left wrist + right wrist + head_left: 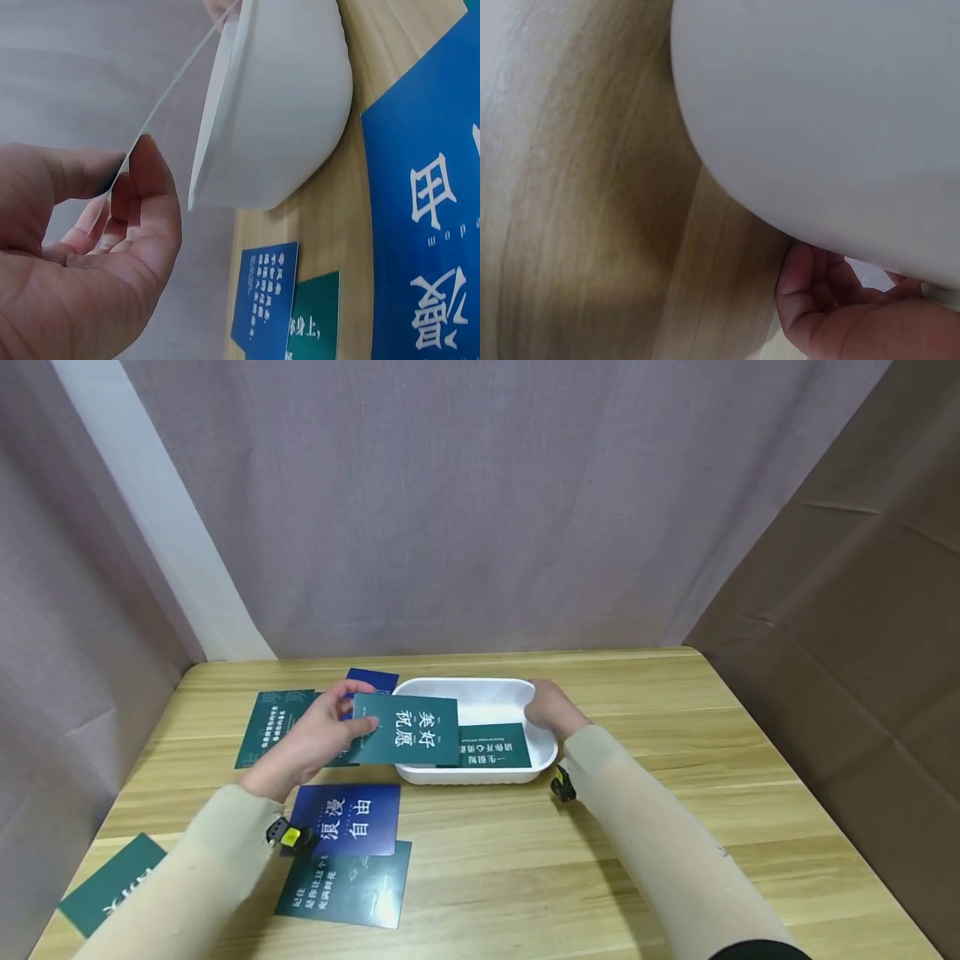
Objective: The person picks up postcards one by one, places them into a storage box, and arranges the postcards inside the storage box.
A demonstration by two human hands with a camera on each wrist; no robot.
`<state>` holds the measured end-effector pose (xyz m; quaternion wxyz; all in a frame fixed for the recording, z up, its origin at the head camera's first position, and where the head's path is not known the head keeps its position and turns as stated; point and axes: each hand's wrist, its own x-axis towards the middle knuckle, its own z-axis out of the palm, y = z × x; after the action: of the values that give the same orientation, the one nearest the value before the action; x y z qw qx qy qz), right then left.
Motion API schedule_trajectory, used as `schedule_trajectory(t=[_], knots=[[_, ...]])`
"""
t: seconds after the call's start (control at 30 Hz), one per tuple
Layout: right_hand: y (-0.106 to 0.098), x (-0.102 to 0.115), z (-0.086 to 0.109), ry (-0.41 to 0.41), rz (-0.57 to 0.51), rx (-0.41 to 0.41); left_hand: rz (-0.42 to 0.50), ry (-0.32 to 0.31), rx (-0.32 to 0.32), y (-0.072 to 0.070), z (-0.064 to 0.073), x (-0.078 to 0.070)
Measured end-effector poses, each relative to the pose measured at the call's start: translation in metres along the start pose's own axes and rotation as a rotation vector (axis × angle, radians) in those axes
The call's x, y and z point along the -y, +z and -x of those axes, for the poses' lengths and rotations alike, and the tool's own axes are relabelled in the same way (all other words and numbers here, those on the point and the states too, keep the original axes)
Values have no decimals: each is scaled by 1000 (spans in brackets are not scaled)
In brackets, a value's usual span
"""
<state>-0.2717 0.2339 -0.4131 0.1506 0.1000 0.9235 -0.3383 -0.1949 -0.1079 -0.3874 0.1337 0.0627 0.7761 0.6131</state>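
Pinching a green card in left hand partly over a white tray, clasping the tray's right end with right hand

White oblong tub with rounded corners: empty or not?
Not empty: the head view shows a green rectangular card with white lettering inside the white tub. Whether more lie beneath it, cannot tell.

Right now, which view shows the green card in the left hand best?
Head: the green card in the left hand turns its printed face to the camera. Left wrist shows it nearly edge-on, a thin line gripped by the fingers. Right wrist doesn't show it.
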Motion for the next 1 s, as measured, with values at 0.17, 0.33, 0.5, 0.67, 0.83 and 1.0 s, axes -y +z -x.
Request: schedule_trajectory(t=[0.17, 0.33, 0.5, 0.67, 0.83, 1.0], knots=[[-1, 0, 0, -5, 14, -4, -36, 19, -3, 8, -4, -4], [-1, 1, 1, -5, 11, -1, -151, 39, -25, 20, -10, -13], [0, 2, 1, -11, 18, 3, -204, 57, -25, 36, -18, -17], [0, 2, 1, -28, 35, -14, -217, 59, -22, 52, -31, -14], [-1, 2, 2, -31, 32, -14, -250, 23, -12, 65, -41, -12], [-1, 2, 2, -29, 27, -11, -307, 14, -13, 76, -45, -14]])
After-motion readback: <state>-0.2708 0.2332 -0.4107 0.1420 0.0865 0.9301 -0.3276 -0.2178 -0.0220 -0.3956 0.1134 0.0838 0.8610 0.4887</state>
